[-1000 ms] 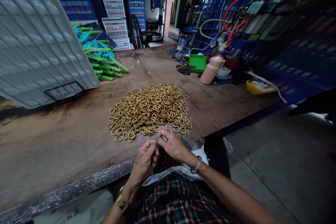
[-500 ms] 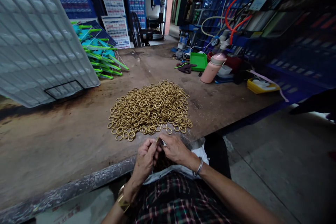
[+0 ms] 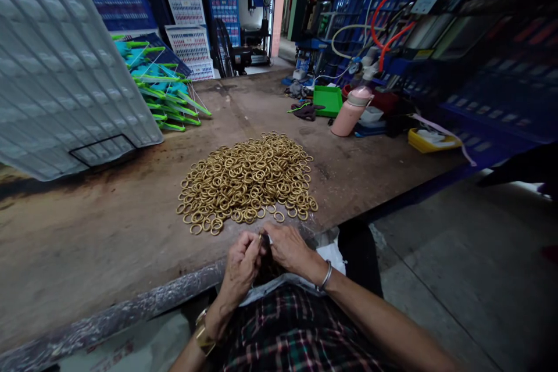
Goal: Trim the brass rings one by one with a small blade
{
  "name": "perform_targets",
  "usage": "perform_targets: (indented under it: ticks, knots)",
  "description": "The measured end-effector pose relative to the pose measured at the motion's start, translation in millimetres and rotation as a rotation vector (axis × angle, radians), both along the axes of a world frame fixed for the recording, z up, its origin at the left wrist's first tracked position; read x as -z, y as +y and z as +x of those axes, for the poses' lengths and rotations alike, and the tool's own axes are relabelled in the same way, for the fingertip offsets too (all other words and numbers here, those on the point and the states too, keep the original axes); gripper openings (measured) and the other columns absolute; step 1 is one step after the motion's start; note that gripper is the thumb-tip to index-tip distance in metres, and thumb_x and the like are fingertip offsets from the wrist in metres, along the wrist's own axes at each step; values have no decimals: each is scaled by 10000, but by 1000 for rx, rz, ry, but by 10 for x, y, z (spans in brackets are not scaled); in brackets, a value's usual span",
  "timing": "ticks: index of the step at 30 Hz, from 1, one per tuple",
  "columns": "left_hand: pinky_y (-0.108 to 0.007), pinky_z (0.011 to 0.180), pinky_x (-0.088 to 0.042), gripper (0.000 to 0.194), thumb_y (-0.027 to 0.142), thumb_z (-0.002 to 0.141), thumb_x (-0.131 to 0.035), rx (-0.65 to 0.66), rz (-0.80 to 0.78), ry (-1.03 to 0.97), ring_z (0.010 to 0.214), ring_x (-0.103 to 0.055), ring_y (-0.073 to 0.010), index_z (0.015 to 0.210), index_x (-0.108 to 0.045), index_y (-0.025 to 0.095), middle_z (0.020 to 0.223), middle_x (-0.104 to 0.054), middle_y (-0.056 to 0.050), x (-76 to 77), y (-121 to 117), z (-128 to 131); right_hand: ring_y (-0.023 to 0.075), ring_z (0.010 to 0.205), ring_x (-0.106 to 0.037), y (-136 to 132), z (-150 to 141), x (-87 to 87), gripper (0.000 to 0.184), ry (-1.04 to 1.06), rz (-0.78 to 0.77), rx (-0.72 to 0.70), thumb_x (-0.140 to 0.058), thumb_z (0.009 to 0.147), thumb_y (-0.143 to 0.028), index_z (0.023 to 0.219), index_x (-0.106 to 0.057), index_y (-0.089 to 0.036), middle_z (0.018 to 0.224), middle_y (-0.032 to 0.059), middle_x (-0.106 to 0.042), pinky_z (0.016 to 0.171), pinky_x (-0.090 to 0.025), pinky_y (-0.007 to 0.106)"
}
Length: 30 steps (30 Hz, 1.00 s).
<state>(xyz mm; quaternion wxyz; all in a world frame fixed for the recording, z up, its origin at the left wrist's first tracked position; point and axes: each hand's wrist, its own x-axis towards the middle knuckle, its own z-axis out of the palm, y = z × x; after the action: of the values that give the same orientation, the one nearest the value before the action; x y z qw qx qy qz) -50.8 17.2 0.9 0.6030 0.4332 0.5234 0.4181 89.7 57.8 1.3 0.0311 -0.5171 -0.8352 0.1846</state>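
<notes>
- At the near edge of the table, the left hand pinches a small piece between thumb and forefinger; only a brass-coloured glint shows, too small to name.
- Against it, the right hand is curled, its fingertips meeting the left ones; I cannot tell whether they grip anything.
- Fine two-handed fingertip work on one piece looks to be the step in hand; the next move seems to call for a steady left pinch and small right-finger motions.
- Just beyond the hands, one loose ring lies by the front of a broad ring pile, heaped on the table.
- Farther out stand a pink bottle and a green tray to the right, a ribbed translucent panel to the left.
- Compared with a second ago, the silvery bit at the right fingertips is out of sight, and the loose ring shows whole, clear of the fingers; the pile looks unchanged.
</notes>
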Motion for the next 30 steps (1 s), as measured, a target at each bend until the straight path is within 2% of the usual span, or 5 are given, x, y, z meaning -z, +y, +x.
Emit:
perform_targets:
  ticks: [7,12,17,25,30]
  knots:
    - [-158,352,-286,307,458,748,-557,-48,-162,-421,419,-380,-43,700,-479,166,639,-541,20,-88,-22,42,165,750,-582,135,187,103,210,14,109,217,-394,814,-161,1009,-472,-168,843,56,-635,604,-299,246]
    - [-152,367,-297,237,373,757,-578,-85,-224,-513,441,-399,-50,717,-496,154,580,-511,27,-19,49,2,182,778,-597,170,175,126,204,-62,120,316,-396,870,-315,1022,-440,-185,884,72,-643,615,-309,252]
    - [-154,361,-303,286,276,661,-673,-105,-314,-627,463,-457,-70,888,-526,182,629,-555,23,-3,79,-35,196,823,-591,193,138,154,218,-97,101,347,-434,844,-293,1040,-438,-196,910,66,-638,635,-315,261]
    - [-189,463,-440,321,226,538,-775,-273,-474,-605,658,-611,-143,753,-550,149,784,-632,-39,116,136,-76,175,806,-556,150,198,229,278,90,135,277,-448,752,-145,1024,-438,-199,891,33,-617,666,-305,254]
    - [-165,362,-370,395,410,506,-778,-233,-338,-477,504,-537,-103,711,-552,158,594,-560,22,219,212,-7,148,788,-543,52,147,102,257,319,86,134,-452,730,-130,970,-470,-220,848,-2,-604,686,-328,228]
